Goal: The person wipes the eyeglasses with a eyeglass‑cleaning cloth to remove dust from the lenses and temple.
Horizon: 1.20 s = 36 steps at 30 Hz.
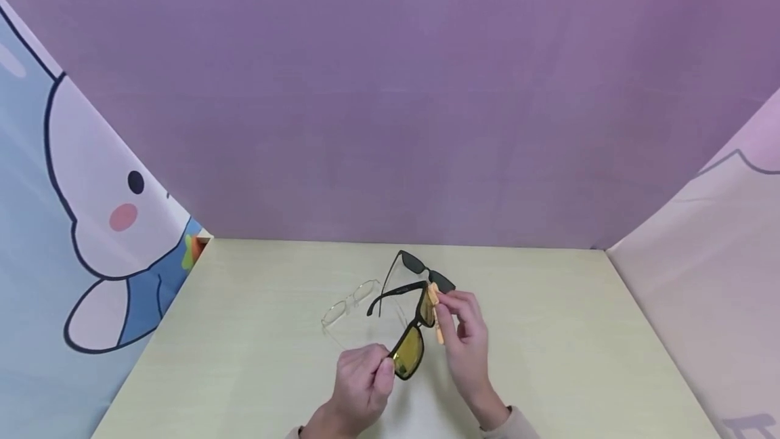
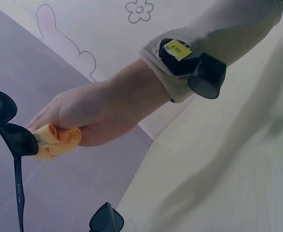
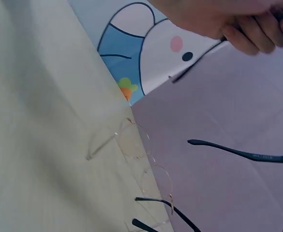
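Observation:
Black-framed glasses with yellow lenses (image 1: 408,352) are held above the table between both hands. My left hand (image 1: 364,385) grips them at the near end of the frame, fingers curled. With thumb and fingers my right hand (image 1: 468,341) pinches an orange cloth (image 1: 434,292) against the far lens; the cloth (image 2: 59,140) also shows bunched in the left wrist view. One black temple (image 3: 247,155) sticks out away from the hands. Behind lie dark sunglasses (image 1: 413,263) on the table, and beside them thin-rimmed clear glasses (image 1: 334,314).
The pale table (image 1: 244,358) meets a purple cloth wall (image 1: 390,120) at its back edge. Printed curtains (image 1: 97,222) flank it on the left and right. A small camera (image 2: 206,77) is strapped to the right wrist over the sleeve.

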### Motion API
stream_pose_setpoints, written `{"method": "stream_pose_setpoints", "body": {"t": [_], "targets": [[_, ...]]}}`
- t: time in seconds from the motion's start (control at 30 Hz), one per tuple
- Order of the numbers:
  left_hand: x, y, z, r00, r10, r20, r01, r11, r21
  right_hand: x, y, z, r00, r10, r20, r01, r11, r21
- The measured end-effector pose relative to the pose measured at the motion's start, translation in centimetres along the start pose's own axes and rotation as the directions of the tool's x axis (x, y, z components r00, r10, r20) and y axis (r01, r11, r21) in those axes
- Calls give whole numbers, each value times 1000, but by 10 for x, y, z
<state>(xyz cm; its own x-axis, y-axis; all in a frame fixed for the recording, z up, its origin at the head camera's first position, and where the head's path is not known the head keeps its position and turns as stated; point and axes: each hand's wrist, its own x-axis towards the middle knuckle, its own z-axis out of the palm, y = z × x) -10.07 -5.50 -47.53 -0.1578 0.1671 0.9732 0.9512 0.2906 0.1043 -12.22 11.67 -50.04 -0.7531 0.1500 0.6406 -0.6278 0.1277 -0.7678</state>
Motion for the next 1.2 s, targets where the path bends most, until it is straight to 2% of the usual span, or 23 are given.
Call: {"method": "stream_pose_setpoints", "body": {"t": [0.1, 0.2, 0.27, 0.33, 0.5, 0.6, 0.7, 0.87, 0.97, 1.1, 1.2], "targets": [[-3, -2, 1, 1000, -10, 8, 10, 1000, 2, -3, -3, 3, 997, -76, -1, 76, 996, 37], [-6, -3, 3, 1000, -17, 13, 17, 1000, 6, -1, -3, 3, 985, -171, 6, 170, 982, 85], [-6, -4, 3, 1000, -16, 10, 16, 1000, 6, 3, -3, 3, 979, -205, 16, 202, 974, 103], [-5, -4, 3, 1000, -10, 12, 10, 1000, 4, 7, -2, 1, 983, -182, 19, 180, 980, 79], [-2, -2, 3, 998, 36, 51, -36, 999, -5, 14, 6, -3, 1000, -19, 4, 19, 1000, 3], [0, -3, 0, 993, 67, 99, -68, 998, 12, 14, 7, -5, 999, 42, -5, -41, 999, 6], [0, -6, -5, 983, 62, 174, -70, 996, 46, 13, 5, -6, 998, 61, 6, -61, 998, 28], [-1, -12, -11, 952, -4, 307, -31, 993, 110, 12, -4, -7, 998, 16, 62, -19, 999, 36], [0, -15, -14, 929, -18, 371, -43, 987, 155, 14, -9, -9, 996, -13, 88, 10, 999, 31], [1, -17, -18, 882, -13, 471, -112, 965, 236, 16, -13, -12, 994, -40, 102, 38, 999, 17], [2, -19, -20, 840, -7, 543, -177, 942, 285, 18, -16, -14, 988, -63, 140, 65, 998, -6]]}}
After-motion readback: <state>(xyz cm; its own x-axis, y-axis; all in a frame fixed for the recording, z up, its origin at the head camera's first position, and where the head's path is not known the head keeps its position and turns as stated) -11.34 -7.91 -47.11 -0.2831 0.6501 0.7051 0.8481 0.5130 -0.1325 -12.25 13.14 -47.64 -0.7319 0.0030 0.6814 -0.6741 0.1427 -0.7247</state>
